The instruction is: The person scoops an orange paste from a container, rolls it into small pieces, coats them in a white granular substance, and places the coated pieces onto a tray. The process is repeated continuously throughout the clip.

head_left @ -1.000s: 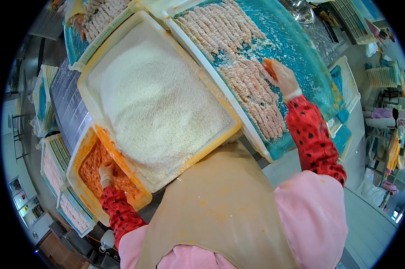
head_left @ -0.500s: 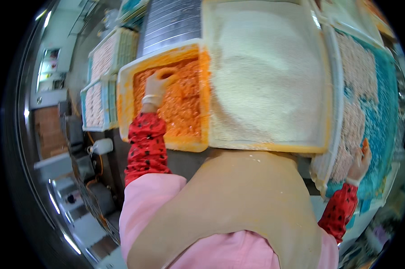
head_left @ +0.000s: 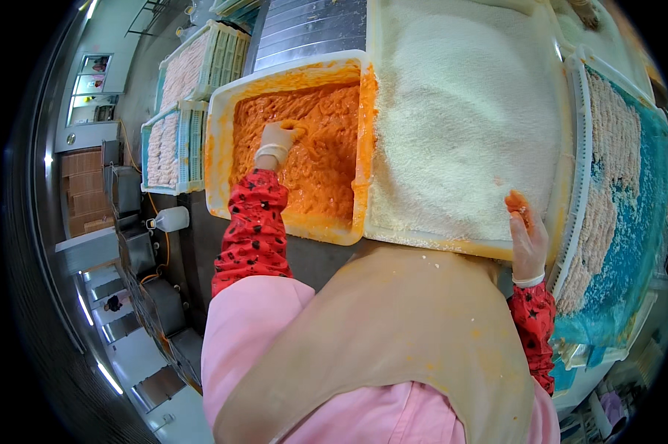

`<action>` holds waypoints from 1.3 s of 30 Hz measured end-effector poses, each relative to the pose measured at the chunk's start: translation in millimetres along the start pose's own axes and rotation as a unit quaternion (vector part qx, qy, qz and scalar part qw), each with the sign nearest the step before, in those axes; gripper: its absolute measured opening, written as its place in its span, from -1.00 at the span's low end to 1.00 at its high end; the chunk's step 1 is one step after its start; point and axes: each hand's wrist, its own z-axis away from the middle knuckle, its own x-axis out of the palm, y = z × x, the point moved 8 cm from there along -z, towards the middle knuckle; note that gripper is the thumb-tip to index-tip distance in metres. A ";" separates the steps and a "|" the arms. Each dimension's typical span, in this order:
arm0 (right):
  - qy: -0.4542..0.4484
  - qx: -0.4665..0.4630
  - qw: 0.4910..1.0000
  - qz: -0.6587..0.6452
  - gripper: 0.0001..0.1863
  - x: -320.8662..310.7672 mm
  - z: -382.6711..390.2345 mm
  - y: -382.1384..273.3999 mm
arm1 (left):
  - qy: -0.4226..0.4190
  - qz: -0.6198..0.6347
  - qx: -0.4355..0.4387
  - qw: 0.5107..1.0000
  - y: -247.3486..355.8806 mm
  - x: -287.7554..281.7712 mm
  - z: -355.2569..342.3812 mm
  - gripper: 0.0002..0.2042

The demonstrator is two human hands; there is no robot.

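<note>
- Paste (head_left: pixel 326 166), orange and wet, lies in a smeared tub (head_left: pixel 213 152) directly left of the crumb tub (head_left: pixel 437 245).
- Hands: the left hand (head_left: pixel 277 143), left of the crumb tub, has coated fingers curled together at the paste; whether they grip any, I cannot tell. The right hand (head_left: pixel 528 248) is over the crumb tub's near right corner, fingers loosely bent and orange-coated; I cannot tell if it has hold of a piece.
- White crumb (head_left: pixel 460 103) spreads across the crumb tub, which is probably set centrally to suit both hands.
- Coated strips (head_left: pixel 611 140) lie in rows in a blue-lined tray (head_left: pixel 626 255) right of the crumb tub, perhaps ranked to save space.
- Edges: smeared tub and crumb tub meet rim to rim, leaving little room between them, so hands would probably cross above. The crumb tub's near rim stops just by the apron (head_left: pixel 378 318).
- Beyond the smeared tub, left of the crumb tub, is a ribbed metal tabletop (head_left: pixel 311 33).
</note>
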 end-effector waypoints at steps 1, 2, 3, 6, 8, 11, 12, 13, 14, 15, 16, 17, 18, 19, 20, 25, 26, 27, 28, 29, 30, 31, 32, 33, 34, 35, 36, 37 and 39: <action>-0.004 0.004 1.000 0.000 -0.67 3.4 -0.7 4.7 | -0.015 0.022 0.004 1.000 9.7 -5.0 1.2 -0.78; -0.009 0.007 1.000 -0.005 -0.67 5.6 -0.7 7.6 | -0.034 0.044 0.010 0.998 26.0 -9.2 2.5 -0.79; -0.014 0.011 1.000 -0.011 -0.68 6.9 -0.8 10.4 | -0.065 0.111 -0.015 0.992 38.3 -6.8 11.0 -0.82; -0.017 0.027 0.999 -0.003 -0.68 3.1 -0.8 19.3 | -0.119 0.192 0.058 0.972 113.0 -4.9 52.5 -0.83; -0.001 0.040 0.999 -0.002 -0.67 -3.7 -3.7 21.9 | -0.139 0.229 0.086 0.959 164.0 -0.2 80.1 -0.85; 0.048 0.035 0.998 -0.021 -0.67 -21.0 -15.9 17.3 | -0.195 0.259 0.141 0.935 223.7 19.5 117.4 -0.87; 0.068 0.016 0.997 -0.030 -0.67 -25.5 -25.7 19.8 | -0.214 0.265 0.159 0.926 236.3 29.6 127.2 -0.88; 0.090 -0.001 0.995 -0.036 -0.67 -32.4 -34.9 23.2 | -0.242 0.281 0.153 0.916 245.5 47.0 134.8 -0.88; 0.089 -0.004 0.996 0.004 -0.67 -35.1 -48.1 36.7 | -0.265 0.297 0.145 0.906 253.0 66.4 144.2 -0.88; 0.093 -0.006 0.995 0.046 -0.66 -39.2 -61.0 54.1 | -0.293 0.312 0.139 0.893 260.4 85.6 150.4 -0.89; 0.054 0.052 0.990 0.122 -0.67 -31.7 -77.5 82.3 | -0.265 0.205 0.184 0.924 259.2 101.2 148.2 -0.89; 0.015 0.110 0.974 0.198 -0.68 -22.7 -85.0 99.6 | -0.231 0.097 0.227 0.941 249.4 119.2 139.5 -0.88; -0.018 0.129 0.965 0.226 -0.71 2.5 -89.1 100.1 | -0.190 -0.014 0.266 0.945 240.1 134.4 131.9 -0.88; -0.051 0.146 0.954 0.256 -0.72 26.7 -92.2 99.9 | -0.131 -0.037 0.288 0.948 233.5 137.5 124.2 -0.88; -0.074 0.073 0.940 0.325 -0.71 51.2 -92.8 79.8 | -0.072 -0.062 0.309 0.946 227.4 137.1 116.8 -0.88; -0.133 -0.145 0.896 0.398 -0.50 130.7 -60.0 22.0 | 0.068 -0.046 0.278 0.957 195.8 79.5 101.5 -0.87; -0.144 -0.175 0.888 0.401 -0.47 132.2 -52.0 12.4 | 0.081 -0.044 0.267 0.959 185.7 63.3 101.5 -0.87; -0.161 -0.141 0.847 0.487 -0.42 123.3 -48.2 17.7 | 0.095 -0.042 0.257 0.961 175.6 49.2 102.5 -0.86; -0.145 -0.127 0.830 0.523 -0.41 114.7 -46.7 16.9 | 0.099 -0.047 0.245 0.963 166.1 40.0 102.8 -0.86; -0.128 -0.112 0.812 0.558 -0.40 107.7 -45.5 16.5 | 0.103 -0.053 0.233 0.966 156.7 32.2 103.6 -0.86; -0.110 -0.096 0.793 0.592 -0.39 102.8 -45.8 14.6 | 0.106 -0.058 0.222 0.968 150.1 28.0 104.8 -0.86; -0.120 -0.082 0.784 0.603 -0.38 111.5 -49.5 9.0 | 0.109 -0.079 0.229 0.964 150.6 28.6 107.0 -0.86; -0.141 -0.022 0.832 0.537 -0.40 118.9 -58.8 20.3 | 0.107 -0.081 0.241 0.961 155.7 30.8 107.4 -0.85; -0.159 0.037 0.871 0.463 -0.42 127.2 -70.8 37.6 | 0.105 -0.084 0.254 0.958 161.4 34.2 107.7 -0.85; -0.175 0.093 0.903 0.382 -0.44 130.6 -79.0 51.5 | 0.103 -0.087 0.268 0.954 165.8 38.9 107.0 -0.84; -0.153 0.159 0.954 0.203 -0.45 125.4 -82.9 56.7 | 0.124 -0.101 0.293 0.943 167.4 39.9 104.9 -0.83; -0.122 0.214 0.969 0.012 -0.47 120.1 -84.4 60.5 | 0.144 -0.115 0.320 0.929 162.6 39.5 99.7 -0.82; -0.085 0.253 0.947 -0.178 -0.48 111.3 -83.3 62.9 | 0.164 -0.124 0.348 0.915 156.7 41.2 93.0 -0.81; -0.079 0.260 0.898 -0.345 -0.50 78.7 -72.2 47.6 | 0.160 -0.268 0.242 0.919 108.5 42.5 62.1 -0.75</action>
